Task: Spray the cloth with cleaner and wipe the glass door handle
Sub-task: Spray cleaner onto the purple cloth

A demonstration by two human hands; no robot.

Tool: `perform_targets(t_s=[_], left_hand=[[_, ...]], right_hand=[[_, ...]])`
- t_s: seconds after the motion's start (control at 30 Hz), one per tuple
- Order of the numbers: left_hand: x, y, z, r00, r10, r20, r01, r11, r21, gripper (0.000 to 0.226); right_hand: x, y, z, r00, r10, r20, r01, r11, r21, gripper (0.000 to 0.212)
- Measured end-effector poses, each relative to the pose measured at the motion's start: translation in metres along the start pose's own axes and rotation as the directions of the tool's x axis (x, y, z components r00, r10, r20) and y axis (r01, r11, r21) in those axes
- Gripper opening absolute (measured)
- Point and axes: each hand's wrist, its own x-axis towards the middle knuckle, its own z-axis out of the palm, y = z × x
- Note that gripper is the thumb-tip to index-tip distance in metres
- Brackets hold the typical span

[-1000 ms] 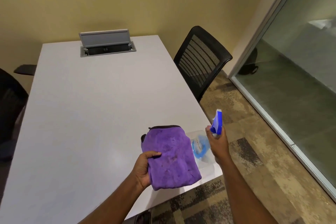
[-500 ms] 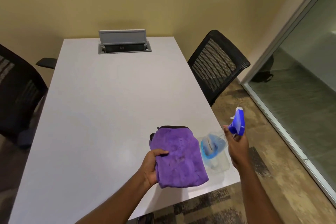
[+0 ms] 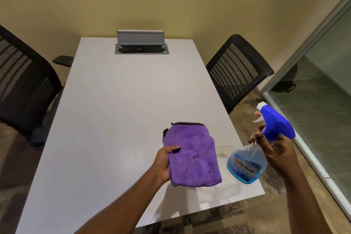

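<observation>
My left hand (image 3: 163, 163) holds a folded purple cloth (image 3: 191, 156) by its left edge, above the near right part of the white table (image 3: 117, 119). To the right of the cloth my right hand (image 3: 275, 150) grips the neck of a spray bottle (image 3: 247, 165). The bottle is clear with blue liquid and has a blue trigger head (image 3: 275, 125). It is tilted, its base toward the cloth and its white nozzle pointing up and away. The glass door handle is not in view.
A black mesh chair (image 3: 237, 70) stands at the table's right side, another (image 3: 20, 85) at the left. A grey cable box (image 3: 141, 43) with its lid raised sits at the table's far end. A framed glass wall (image 3: 322, 85) runs along the right. Patterned carpet covers the floor.
My right hand has lifted the spray bottle off the table edge and tilted it. The view has swung left, bringing the left chair into sight. The cloth stays in my left hand.
</observation>
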Motion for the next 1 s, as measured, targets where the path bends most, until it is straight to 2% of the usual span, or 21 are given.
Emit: perform_targets(t_s=[0.1, 0.17, 0.27, 0.4, 0.6, 0.8, 0.9, 1.0], left_hand=[[0.004, 0.006, 0.004, 0.999, 0.029, 0.029, -0.028, 0.999, -0.032, 0.056], [0.005, 0.008, 0.006, 0.998, 0.032, 0.06, -0.03, 0.999, -0.039, 0.05], [0.005, 0.008, 0.01, 0.995, 0.041, 0.088, -0.039, 0.999, -0.033, 0.04], [0.007, 0.006, 0.011, 0.994, 0.051, 0.097, -0.048, 0.998, -0.031, 0.042], [0.01, 0.002, 0.007, 0.995, 0.059, 0.081, -0.056, 0.998, -0.036, 0.044], [0.011, -0.001, 0.003, 0.994, 0.059, 0.093, -0.055, 0.998, -0.04, 0.035], [0.014, -0.002, 0.0, 0.994, 0.076, 0.081, -0.072, 0.996, -0.05, 0.041], [0.017, -0.002, -0.001, 0.994, 0.089, 0.056, -0.086, 0.995, -0.055, 0.047]], right_hand=[[-0.005, -0.007, 0.007, 0.959, 0.151, 0.242, -0.133, 0.987, -0.09, 0.028], [-0.008, -0.009, 0.015, 0.91, 0.177, 0.376, -0.136, 0.982, -0.134, 0.037], [-0.015, -0.012, 0.029, 0.855, 0.217, 0.471, -0.107, 0.962, -0.25, 0.037], [-0.025, -0.002, 0.044, 0.842, 0.272, 0.466, -0.135, 0.943, -0.306, 0.022], [-0.048, 0.002, 0.065, 0.813, 0.284, 0.508, -0.121, 0.936, -0.33, 0.016], [-0.06, 0.01, 0.069, 0.766, 0.341, 0.545, -0.186, 0.929, -0.32, 0.037], [-0.064, 0.013, 0.066, 0.743, 0.339, 0.577, -0.167, 0.929, -0.33, 0.043], [-0.068, 0.014, 0.065, 0.764, 0.326, 0.557, -0.15, 0.929, -0.337, 0.041]])
